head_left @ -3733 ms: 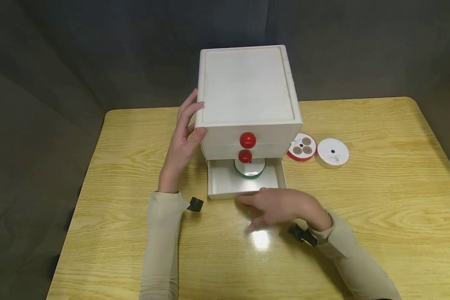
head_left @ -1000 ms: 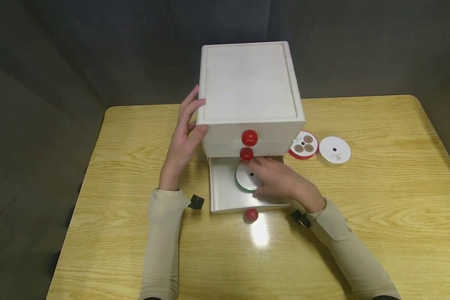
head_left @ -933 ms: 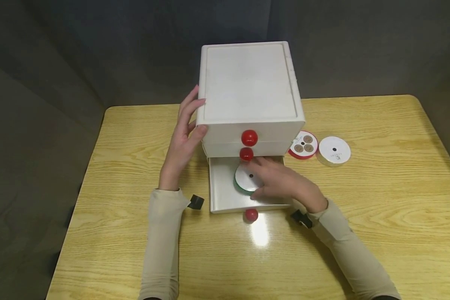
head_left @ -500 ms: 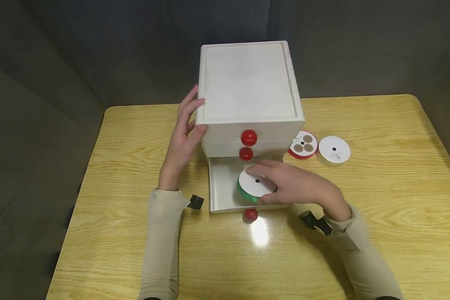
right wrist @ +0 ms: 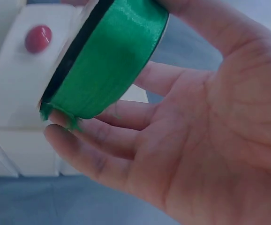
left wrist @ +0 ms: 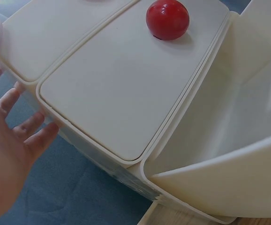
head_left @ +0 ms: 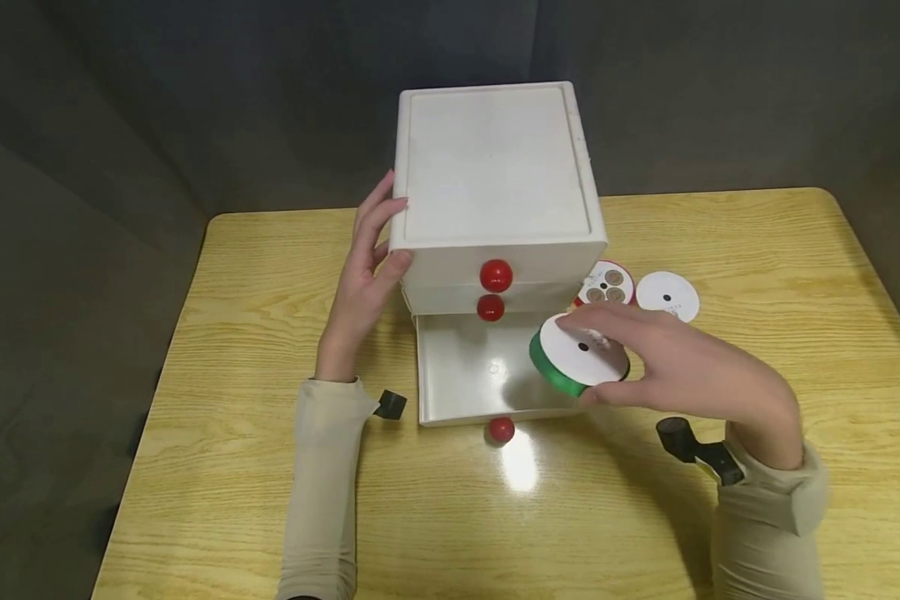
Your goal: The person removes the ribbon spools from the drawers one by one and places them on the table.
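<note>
A spool of green ribbon (head_left: 562, 354) with white round faces is pinched between the thumb and fingers of my right hand (head_left: 690, 367), tilted above the right side of the pulled-out bottom drawer (head_left: 453, 379). Satin ribbon (right wrist: 109, 58) with a frayed end fills the right wrist view's top. My left hand (head_left: 363, 275) rests against the left side of a white drawer cabinet (head_left: 495, 167), thumb at its front corner. In the left wrist view, the fingertips (left wrist: 44, 136) touch the cabinet's side. Both upper drawers are closed, each with a red knob (head_left: 497, 275).
Right of the cabinet lie a red-edged spool (head_left: 606, 275) with brown round spots and a white spool (head_left: 667, 293), partly behind my right hand. The bottom drawer's red knob (head_left: 502, 430) juts toward me over the wooden table (head_left: 435, 517). Dark curtains hang behind.
The bottom drawer came out further. My right hand went from its front into it, took hold of the green ribbon spool and lifted it up and right. My left hand stayed put.
</note>
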A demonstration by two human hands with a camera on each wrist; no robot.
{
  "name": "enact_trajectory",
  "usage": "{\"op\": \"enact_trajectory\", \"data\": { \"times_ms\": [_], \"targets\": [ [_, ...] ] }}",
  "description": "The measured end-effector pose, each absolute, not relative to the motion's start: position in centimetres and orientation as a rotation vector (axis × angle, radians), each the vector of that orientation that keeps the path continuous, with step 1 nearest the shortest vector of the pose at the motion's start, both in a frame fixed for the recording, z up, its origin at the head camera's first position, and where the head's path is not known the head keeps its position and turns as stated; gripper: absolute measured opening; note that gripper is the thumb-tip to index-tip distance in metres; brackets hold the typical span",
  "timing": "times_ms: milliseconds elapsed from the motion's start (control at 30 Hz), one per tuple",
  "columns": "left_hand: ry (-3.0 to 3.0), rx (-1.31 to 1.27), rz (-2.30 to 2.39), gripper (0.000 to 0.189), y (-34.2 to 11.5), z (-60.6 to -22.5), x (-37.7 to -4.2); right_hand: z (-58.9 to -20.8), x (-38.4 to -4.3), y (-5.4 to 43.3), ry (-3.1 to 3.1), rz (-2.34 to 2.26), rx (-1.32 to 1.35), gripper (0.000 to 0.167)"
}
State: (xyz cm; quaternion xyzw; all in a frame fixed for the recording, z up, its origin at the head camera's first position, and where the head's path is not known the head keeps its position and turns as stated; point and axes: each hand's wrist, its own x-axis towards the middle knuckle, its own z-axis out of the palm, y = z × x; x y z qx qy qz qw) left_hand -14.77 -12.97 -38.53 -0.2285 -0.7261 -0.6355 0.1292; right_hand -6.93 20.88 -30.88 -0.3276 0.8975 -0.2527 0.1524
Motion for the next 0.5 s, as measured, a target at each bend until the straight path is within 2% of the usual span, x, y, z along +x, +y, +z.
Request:
{"op": "enact_trajectory", "data": {
  "times_ms": [233,500],
  "targets": [
    [-2.112,-0.671,-1.843,0.088,-13.0,-38.5,-14.8,-30.4,-7.1,23.1,2.693,-0.796,-0.838,0.076],
    [-2.126,-0.659,-1.835,0.087,-13.0,-38.5,-14.7,-31.3,-8.4,24.7,2.699,-0.893,-0.696,0.079]
  ]
}}
